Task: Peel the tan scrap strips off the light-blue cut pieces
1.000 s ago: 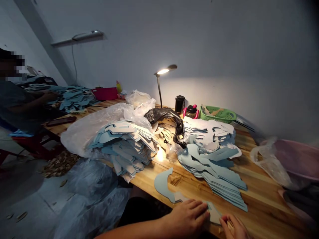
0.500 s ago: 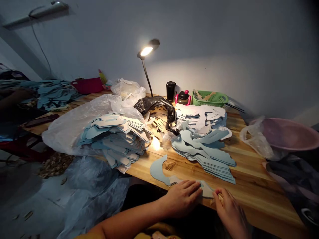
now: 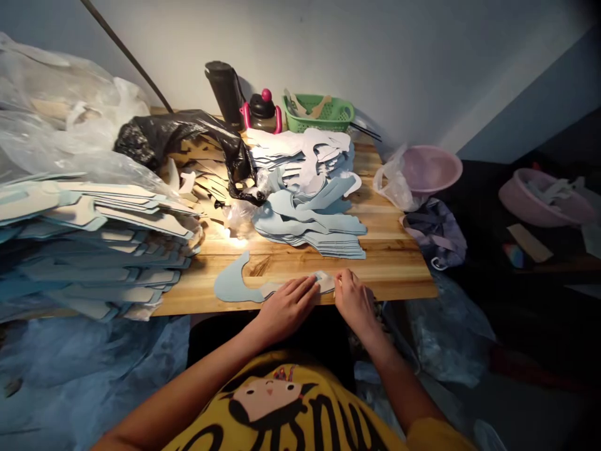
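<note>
My left hand (image 3: 286,307) lies with its fingers together on a pale blue curved cut-out (image 3: 232,285), which sits near the table's front edge. My right hand (image 3: 354,302) stands just beside it, its fingertips gathered at the cut-out's paler end. Part of that end is hidden under my fingers. Both hands are on the wooden table (image 3: 394,269). Beyond them lies a stack of blue cut-outs (image 3: 310,228), with white cut-outs (image 3: 300,160) behind it. A tall heap of blue-edged pieces (image 3: 94,244) rises at the left.
A black plastic bag (image 3: 188,134) lies over tan scraps at the back. A dark flask (image 3: 225,94), a pink-handled bottle (image 3: 263,113) and a green basket (image 3: 319,113) stand by the wall. A pink basin (image 3: 429,169) sits at the table's right corner.
The view has tilted down and swung, bringing my yellow shirt and more of the table into sight. My right hand has come closer to my left, both still at the cut-out.
</note>
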Available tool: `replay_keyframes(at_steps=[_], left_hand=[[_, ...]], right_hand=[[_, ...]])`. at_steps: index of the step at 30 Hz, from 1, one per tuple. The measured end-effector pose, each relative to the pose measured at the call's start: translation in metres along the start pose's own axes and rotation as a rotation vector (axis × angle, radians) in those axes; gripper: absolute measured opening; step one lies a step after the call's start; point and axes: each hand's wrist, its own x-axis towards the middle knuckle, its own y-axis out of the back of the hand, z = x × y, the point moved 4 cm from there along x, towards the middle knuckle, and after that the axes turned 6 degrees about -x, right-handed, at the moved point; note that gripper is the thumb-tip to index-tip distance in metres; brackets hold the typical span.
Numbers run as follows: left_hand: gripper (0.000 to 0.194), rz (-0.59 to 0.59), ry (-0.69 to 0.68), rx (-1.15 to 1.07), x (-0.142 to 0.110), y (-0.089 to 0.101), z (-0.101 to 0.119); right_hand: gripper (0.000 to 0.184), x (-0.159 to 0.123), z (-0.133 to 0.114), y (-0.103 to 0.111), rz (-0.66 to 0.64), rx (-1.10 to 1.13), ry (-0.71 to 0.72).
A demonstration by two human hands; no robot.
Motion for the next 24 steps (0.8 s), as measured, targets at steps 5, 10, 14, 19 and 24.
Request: replay_keyframes(at_steps=[5,10,14,19,24], left_hand=[[0.038,-0.013,0.007,0.002,-0.001,-0.001,-0.001],[0.04,-0.028,0.018,0.035,0.0,-0.003,-0.002],[0.042,-0.052,0.041,0.061,-0.001,-0.001,0.003],[0.041,0.019,0.08,0.108,-0.007,0.001,0.002],[0.045,0.083,0.064,0.165,-0.011,0.002,0.002]], right_hand=[[0.01,-0.002,0.019,0.001,0.03,-0.034,-0.076],[0.014,-0.003,0.02,0.004,0.141,0.083,-0.048],[0.027,0.011,-0.001,-0.005,0.133,0.016,0.107],[0.04,0.022,0.014,-0.019,0.258,-0.038,0.091],[0.034,-0.009,0.023,-0.034,0.284,0.18,0.212]])
